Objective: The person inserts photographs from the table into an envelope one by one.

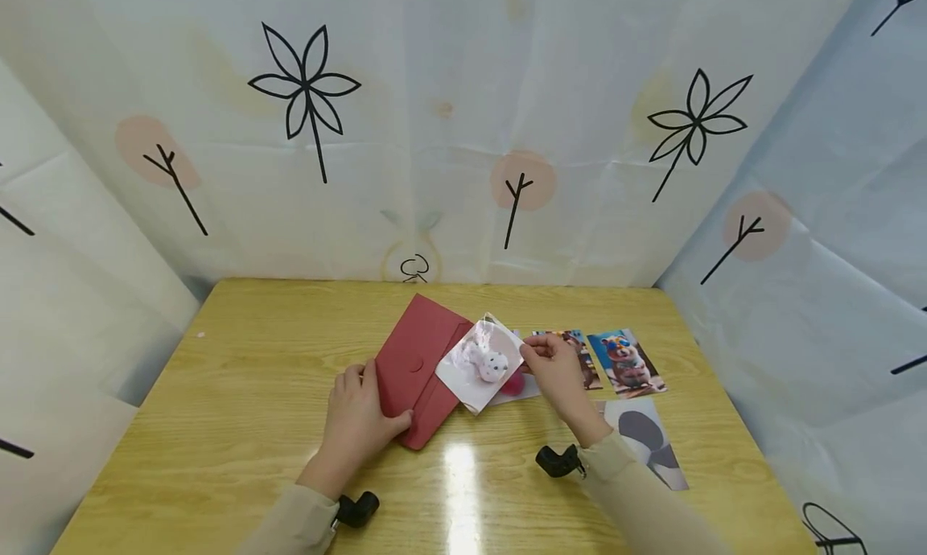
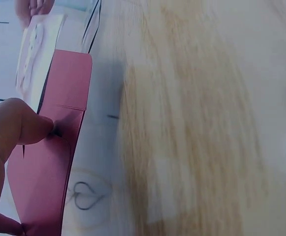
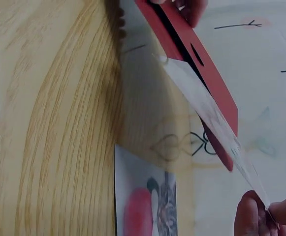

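Note:
My left hand (image 1: 355,422) grips a red paper envelope (image 1: 405,338) by its near left side; in the left wrist view the thumb presses on the red paper (image 2: 42,182). To its right, my right hand (image 1: 561,378) pinches the corner of a square white packet (image 1: 484,363) with a small white bear figure on its face. The packet overlaps the envelope's right edge in the head view. In the right wrist view, the white packet (image 3: 206,108) slants edge-on beside the envelope's dark opening (image 3: 174,29). Whether its far end is inside I cannot tell.
Beneath the packet lies a card with a pink shape (image 1: 514,384). Farther right are a picture card (image 1: 590,370) partly behind my right hand, a bear picture card (image 1: 626,362), and a grey-and-white card (image 1: 648,434) near my right sleeve. Printed cloth (image 1: 434,137) stands behind the wooden table (image 1: 239,378).

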A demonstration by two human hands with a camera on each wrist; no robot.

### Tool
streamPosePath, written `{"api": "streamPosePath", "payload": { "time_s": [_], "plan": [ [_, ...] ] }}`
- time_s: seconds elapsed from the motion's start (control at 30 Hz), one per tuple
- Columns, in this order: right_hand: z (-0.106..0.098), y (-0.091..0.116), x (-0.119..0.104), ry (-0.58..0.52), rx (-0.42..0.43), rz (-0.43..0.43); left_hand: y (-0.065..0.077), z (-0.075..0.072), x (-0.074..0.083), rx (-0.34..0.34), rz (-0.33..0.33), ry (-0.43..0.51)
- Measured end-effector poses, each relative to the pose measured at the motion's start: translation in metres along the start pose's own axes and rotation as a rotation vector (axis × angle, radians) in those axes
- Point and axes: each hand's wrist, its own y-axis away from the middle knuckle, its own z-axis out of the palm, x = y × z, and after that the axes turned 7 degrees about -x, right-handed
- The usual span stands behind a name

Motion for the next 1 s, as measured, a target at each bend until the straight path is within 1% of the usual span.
{"api": "streamPosePath", "payload": {
  "time_s": [0.13, 0.23, 0.4, 0.53, 0.67, 0.77, 0.83, 1.0],
  "plan": [
    [0.012, 0.0, -0.002, 0.029, -0.003, -0.005, 0.001, 0.0, 0.003, 0.025, 0.008, -0.011],
    [0.018, 0.0, -0.001, 0.028, -0.036, 0.002, 0.0, 0.0, 0.004, 0.035, 0.014, -0.01],
    [0.024, 0.003, -0.001, 0.008, -0.121, 0.003, 0.0, 0.0, 0.005, 0.05, 0.028, 0.001],
    [0.026, 0.004, -0.003, -0.053, -0.204, 0.01, 0.001, 0.0, 0.006, 0.071, 0.039, 0.003],
    [0.027, 0.009, -0.016, -0.092, -0.269, 0.037, 0.002, 0.0, 0.004, 0.075, 0.05, 0.001],
    [0.027, 0.013, -0.027, -0.088, -0.285, 0.048, 0.002, 0.0, 0.004, 0.057, 0.062, 0.003],
    [0.027, 0.014, -0.031, -0.093, -0.287, 0.05, 0.002, 0.0, 0.004, 0.041, 0.066, 0.004],
    [0.029, 0.009, -0.02, -0.117, -0.266, 0.041, 0.002, -0.001, 0.005, 0.028, 0.071, 0.006]
  ]
}}
